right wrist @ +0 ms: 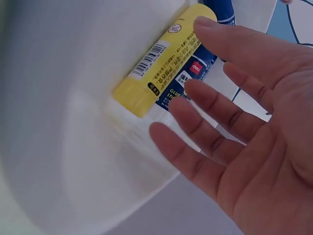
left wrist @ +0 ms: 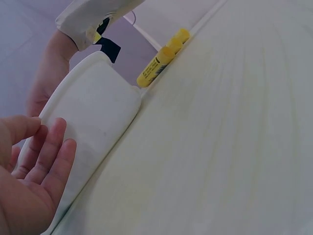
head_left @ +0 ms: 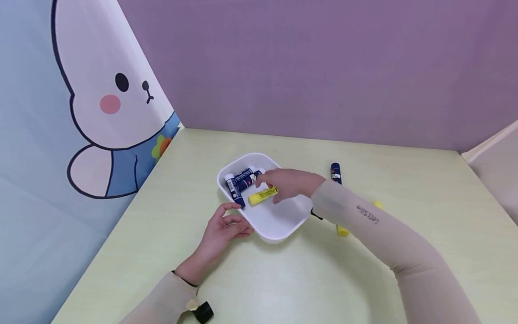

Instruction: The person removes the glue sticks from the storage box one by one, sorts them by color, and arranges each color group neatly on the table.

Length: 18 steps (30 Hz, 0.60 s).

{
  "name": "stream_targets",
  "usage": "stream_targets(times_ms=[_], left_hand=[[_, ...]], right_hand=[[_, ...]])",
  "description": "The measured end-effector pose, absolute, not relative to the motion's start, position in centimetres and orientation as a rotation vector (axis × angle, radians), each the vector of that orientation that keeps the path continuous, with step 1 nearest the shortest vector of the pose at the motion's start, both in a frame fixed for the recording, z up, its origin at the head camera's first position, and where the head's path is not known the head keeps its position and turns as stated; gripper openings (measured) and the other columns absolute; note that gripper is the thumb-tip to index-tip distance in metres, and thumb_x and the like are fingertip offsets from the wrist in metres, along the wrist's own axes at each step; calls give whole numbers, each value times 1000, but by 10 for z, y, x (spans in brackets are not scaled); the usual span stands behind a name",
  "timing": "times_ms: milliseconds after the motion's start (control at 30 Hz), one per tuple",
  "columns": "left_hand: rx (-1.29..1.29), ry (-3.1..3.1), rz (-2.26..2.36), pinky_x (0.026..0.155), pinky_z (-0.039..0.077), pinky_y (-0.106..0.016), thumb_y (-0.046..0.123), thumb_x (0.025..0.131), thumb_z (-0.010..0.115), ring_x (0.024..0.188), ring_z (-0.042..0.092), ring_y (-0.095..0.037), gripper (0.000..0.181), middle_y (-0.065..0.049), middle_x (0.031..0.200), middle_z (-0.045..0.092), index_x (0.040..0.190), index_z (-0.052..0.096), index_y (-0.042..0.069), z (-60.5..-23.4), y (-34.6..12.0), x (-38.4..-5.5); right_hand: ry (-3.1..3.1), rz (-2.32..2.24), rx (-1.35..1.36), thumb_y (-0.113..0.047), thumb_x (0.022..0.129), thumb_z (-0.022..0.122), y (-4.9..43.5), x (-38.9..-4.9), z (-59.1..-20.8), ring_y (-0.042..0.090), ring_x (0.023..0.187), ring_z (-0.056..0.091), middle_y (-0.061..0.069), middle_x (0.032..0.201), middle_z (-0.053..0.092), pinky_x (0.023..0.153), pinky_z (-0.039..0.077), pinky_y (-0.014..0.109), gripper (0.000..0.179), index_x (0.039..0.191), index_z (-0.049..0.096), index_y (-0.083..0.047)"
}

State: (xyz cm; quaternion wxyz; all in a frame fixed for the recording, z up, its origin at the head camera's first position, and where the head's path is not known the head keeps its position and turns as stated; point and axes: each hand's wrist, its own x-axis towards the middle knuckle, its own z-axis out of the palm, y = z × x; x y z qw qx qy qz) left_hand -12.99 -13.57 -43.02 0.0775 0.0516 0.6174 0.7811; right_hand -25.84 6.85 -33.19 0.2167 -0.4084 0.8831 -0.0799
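Observation:
A white plastic bin (head_left: pixel 279 220) holds several dark blue glue sticks (head_left: pixel 234 189) and a yellow glue stick (head_left: pixel 262 196). My right hand (head_left: pixel 289 182) reaches over the bin with its fingers spread around the yellow stick. In the right wrist view, the thumb (right wrist: pixel 208 29) overlaps the yellow tube's end, while the other fingers stand apart from it. My left hand (head_left: pixel 224 227) is at the near left side of the bin, its loosely bent fingers at the rim and outer wall (left wrist: pixel 98 107).
Right of the bin, a dark blue glue stick (head_left: pixel 336 173) lies on the pale table (head_left: pixel 251 279). Yellow glue sticks (head_left: pixel 342 231) lie there too, partly hidden by the right sleeve (head_left: pixel 372 220). A purple wall panel (head_left: pixel 315 72) rises behind, and a cartoon-print cloth (head_left: pixel 36 148) hangs at left.

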Motion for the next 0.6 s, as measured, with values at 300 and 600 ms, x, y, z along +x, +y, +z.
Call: stream_targets(times_ms=[300,600], left_hand=[[140,1846,2343,78,63,-36,-15,93,55,79,72,-18,47,-5,90,69,134,34,-7,-429,-135,-130],[153,1845,2353,78,63,-36,-16,93,54,79,72,-18,47,-5,89,69,134,32,-8,-431,-135,-129]], right_hand=[[2415,-195,-1127,-5,85,78,66,-260,-326,28,107,58,12,121,60,93,53,39,60,139,52,-11],[2383,-119,-1162,-5,83,79,55,-271,-331,24,105,56,12,121,61,91,52,36,56,134,54,-10]])
